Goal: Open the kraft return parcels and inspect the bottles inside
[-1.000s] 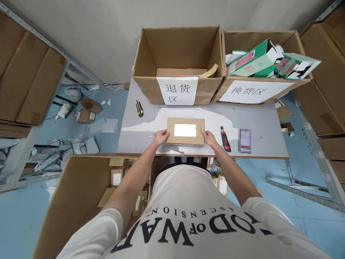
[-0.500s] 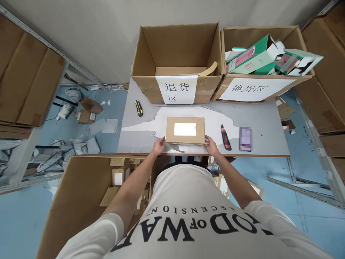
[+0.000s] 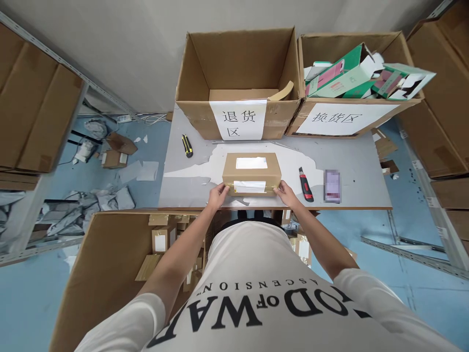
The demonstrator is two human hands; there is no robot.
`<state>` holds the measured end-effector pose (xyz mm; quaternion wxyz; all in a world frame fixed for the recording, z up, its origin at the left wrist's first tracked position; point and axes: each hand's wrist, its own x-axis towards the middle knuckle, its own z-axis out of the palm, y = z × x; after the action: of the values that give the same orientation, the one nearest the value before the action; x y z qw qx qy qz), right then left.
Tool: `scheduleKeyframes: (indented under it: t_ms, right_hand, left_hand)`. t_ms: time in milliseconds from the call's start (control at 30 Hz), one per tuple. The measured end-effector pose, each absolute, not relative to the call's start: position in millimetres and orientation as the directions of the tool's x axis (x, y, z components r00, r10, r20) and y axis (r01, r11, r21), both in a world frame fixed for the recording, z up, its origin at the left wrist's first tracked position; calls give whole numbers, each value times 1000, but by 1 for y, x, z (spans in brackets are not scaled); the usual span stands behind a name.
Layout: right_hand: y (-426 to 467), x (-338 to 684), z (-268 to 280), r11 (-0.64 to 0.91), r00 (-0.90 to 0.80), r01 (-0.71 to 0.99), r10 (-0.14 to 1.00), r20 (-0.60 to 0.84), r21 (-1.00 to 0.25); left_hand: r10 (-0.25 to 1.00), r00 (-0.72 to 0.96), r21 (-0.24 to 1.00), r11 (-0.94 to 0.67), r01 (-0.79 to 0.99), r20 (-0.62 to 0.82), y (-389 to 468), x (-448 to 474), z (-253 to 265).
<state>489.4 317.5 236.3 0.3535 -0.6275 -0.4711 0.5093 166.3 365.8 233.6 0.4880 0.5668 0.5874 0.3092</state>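
A brown cardboard box with one white label on its top and another on its near side is held at the front of the grey table. My left hand grips its lower left corner, and my right hand grips the lower right one. The box is tilted so that its near side faces me. To the right of my right hand lies a red and black utility knife, and past it a phone with a blurred screen. A yellow and black utility knife rests further back on the left.
Two large open cartons with paper signs stand along the back: the left carton holds cardboard pieces, the right carton green and pink boxes. A big carton with small boxes stands at my left. Shelving flanks the table.
The cardboard box has tipped back, bringing its near side with the second label into view. Both hands have closed in on its lower front corners.
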Motion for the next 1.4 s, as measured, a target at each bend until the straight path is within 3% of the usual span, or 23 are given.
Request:
scheduleKeyframes:
  t_ms: [167,333,567,733,800,933,1000,1067,1167,1300,1400]
  right_hand:
    - [331,493,268,-341,137,496,939,-315,-799]
    - [334,490,274,-382,171,590,920,-352,-712]
    - [340,482,269,-437,217,539,898,-382,-720]
    - [340,495,254,-429,163,395,903,-398,-812]
    - [335,509,243,-437,226,404,899,-376,-803]
    - [321,545,221,-560,514,606,818,-259,-565]
    - [314,561,211,-639,584,631,765,-272,-441]
    - [309,572,205,-699,619,619,715,-326,-357]
    - [304,581,199,-727,616,609,685,-388,-318]
    - [307,585,204,-694,574,621,719,-391,-365]
    - [323,583,224,-609,520,657,793,-317,-444]
  left_hand:
    - [987,-9,845,140,515,-158,378,178,273]
    - [979,-84,780,200,592,-187,389,183,283]
    - [969,-2,800,205,564,-247,381,187,279]
    - [972,-49,839,223,497,-230,377,193,274]
    - [971,-55,843,229,487,-232,376,194,272]
    - [976,-74,833,214,510,-206,373,194,271]
    - [981,-93,814,195,546,-172,369,193,271]
    - [993,-65,783,114,612,-95,362,193,273]
    - [992,108,666,-124,735,65,349,194,275]
    - [911,398,442,-403,801,110,333,202,275]
    - [843,532,352,-524,776,81,330,210,273]
